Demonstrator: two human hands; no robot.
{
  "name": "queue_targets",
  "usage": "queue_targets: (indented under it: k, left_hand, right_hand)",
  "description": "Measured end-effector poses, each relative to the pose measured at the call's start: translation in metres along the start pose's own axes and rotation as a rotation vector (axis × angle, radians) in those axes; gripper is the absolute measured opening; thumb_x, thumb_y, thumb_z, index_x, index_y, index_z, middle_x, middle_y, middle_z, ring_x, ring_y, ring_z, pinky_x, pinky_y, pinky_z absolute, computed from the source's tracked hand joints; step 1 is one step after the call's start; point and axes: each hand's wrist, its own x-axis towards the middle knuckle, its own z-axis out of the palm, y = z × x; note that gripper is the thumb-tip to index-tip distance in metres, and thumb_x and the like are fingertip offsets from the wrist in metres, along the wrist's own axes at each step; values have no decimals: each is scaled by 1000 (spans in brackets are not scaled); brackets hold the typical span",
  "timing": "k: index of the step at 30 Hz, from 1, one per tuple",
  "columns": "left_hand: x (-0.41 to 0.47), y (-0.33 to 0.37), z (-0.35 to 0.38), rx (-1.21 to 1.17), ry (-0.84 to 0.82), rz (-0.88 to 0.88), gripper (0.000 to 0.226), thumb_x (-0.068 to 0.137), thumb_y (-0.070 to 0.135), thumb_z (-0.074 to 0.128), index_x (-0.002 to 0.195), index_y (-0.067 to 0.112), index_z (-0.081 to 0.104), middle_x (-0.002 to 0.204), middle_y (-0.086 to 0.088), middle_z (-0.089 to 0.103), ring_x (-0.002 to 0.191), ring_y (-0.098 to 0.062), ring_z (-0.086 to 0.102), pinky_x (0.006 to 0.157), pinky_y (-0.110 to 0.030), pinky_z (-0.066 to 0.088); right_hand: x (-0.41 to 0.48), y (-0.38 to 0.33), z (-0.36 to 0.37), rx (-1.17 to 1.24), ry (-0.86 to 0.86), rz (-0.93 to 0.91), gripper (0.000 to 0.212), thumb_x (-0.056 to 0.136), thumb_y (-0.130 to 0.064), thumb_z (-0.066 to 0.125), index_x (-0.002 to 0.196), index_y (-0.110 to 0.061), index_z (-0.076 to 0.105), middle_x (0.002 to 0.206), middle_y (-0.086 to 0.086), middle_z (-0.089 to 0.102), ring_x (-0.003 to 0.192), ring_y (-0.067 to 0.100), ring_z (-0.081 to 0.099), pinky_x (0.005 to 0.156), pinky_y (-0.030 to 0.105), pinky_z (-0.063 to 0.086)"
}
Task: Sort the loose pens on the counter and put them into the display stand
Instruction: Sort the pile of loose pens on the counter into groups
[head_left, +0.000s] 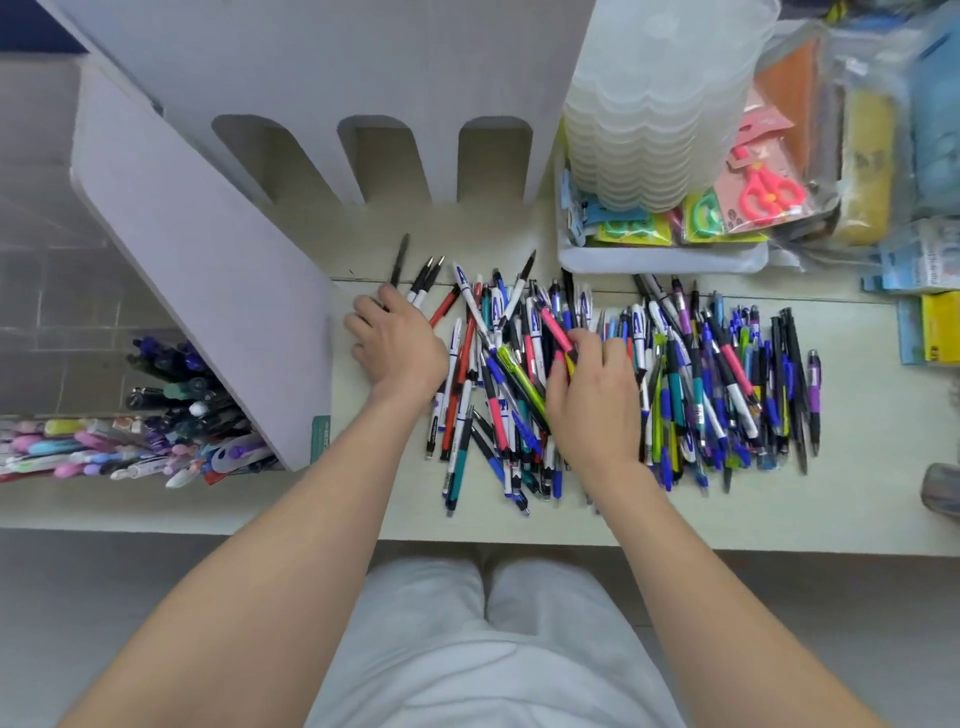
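Note:
A big heap of loose pens in blue, black, pink, green and white covers the counter. My left hand is at the heap's left end and grips a few black and white pens, whose tips stick out past my fingers. My right hand lies on the middle of the heap, with thumb and fingers pinching a pink pen. The white display stand rises behind and to the left, with three arched slots in its front. Sorted pens fill its lower left compartments.
A stack of translucent plastic tubs stands in a white tray of packaged scissors at the back right. More packaged stationery and a yellow box lie at the far right. The counter's front edge runs just above my lap.

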Motion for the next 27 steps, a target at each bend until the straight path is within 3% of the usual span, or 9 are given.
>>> queue_targets:
  k: [6, 10, 13, 16, 20, 23, 24, 27]
  left_hand:
    - [-25, -4, 11, 26, -46, 159, 49, 92, 3, 57, 137, 12, 42, 137, -16, 43, 123, -39, 42, 88, -50, 43]
    - [-45, -7, 15, -19, -63, 213, 38, 98, 4, 54, 134, 10, 44, 135, -15, 47, 121, -37, 45, 89, -50, 45]
    - [-50, -12, 11, -95, -83, 297, 33, 98, 1, 55, 129, 6, 49, 125, -14, 54, 116, -33, 49, 90, -45, 48]
    - [-54, -20, 6, -147, -134, 366, 39, 91, -4, 58, 128, 5, 50, 114, -5, 49, 111, -25, 48, 90, -35, 45]
    - [-59, -32, 5, -300, -128, 411, 62, 81, -21, 61, 129, 15, 49, 126, 0, 39, 119, -21, 49, 98, -28, 49]
    - [-61, -40, 4, -414, -78, 369, 64, 84, -23, 59, 133, 16, 50, 140, -2, 34, 121, -16, 51, 100, -7, 40]
    - [-61, -41, 3, -404, -63, 339, 61, 87, -19, 60, 138, 14, 49, 144, -5, 34, 120, -16, 50, 101, -6, 36]
    - [-60, -41, 3, -244, -98, 222, 56, 95, -5, 59, 146, 6, 42, 145, -17, 40, 124, -31, 50, 106, -35, 44]
  right_hand:
    - [-15, -3, -3, -31, -6, 41, 38, 105, -20, 59, 140, -7, 63, 94, 1, 49, 80, 17, 45, 69, 30, 40]
    - [-19, 1, -13, 10, -11, 38, 34, 109, -22, 52, 137, -8, 66, 88, -4, 48, 73, 15, 45, 64, 27, 35]
    - [-23, 13, -17, 34, 60, 117, 36, 110, -26, 47, 133, -8, 67, 91, 0, 54, 74, 16, 49, 63, 30, 42]
    - [-26, 31, -17, -27, 5, 152, 37, 109, -30, 48, 127, -7, 71, 100, 6, 62, 87, 21, 53, 75, 36, 48]
    - [-33, 29, -20, -51, 22, 107, 34, 104, -26, 61, 133, -9, 67, 112, 8, 62, 100, 24, 53, 84, 36, 47]
    - [-43, 12, -24, 28, 55, 6, 19, 101, -21, 64, 118, -13, 67, 106, 3, 59, 92, 18, 52, 77, 34, 51]
    - [-46, 7, -24, 52, 12, -14, 13, 101, -21, 65, 112, -14, 66, 103, 1, 58, 88, 16, 53, 73, 33, 52]
    - [-58, 0, -22, 34, -106, 78, 20, 100, -22, 68, 116, -16, 59, 109, 1, 55, 90, 18, 54, 68, 26, 45]
